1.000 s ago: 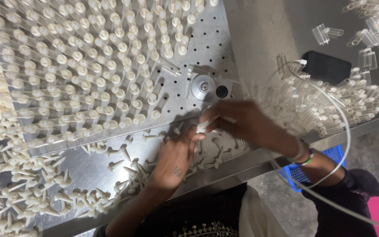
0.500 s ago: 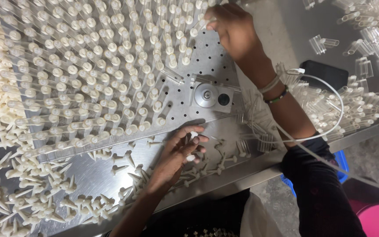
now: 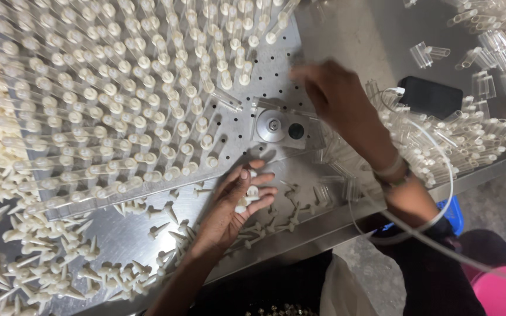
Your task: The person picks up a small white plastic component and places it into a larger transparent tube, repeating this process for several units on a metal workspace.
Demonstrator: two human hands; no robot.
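Steel worktop (image 3: 118, 234), its left edge heaped with loose cream pegs (image 3: 42, 275). Above them a perforated plate (image 3: 276, 70) stands packed with upright capped clear tubes (image 3: 147, 88). Near the front edge the left hand (image 3: 232, 202) curls, pinching small cream pegs (image 3: 250, 196). Further right, the right hand (image 3: 335, 96) hovers blurred, fingers bent, grip unclear, beside scattered clear tubes (image 3: 475, 140).
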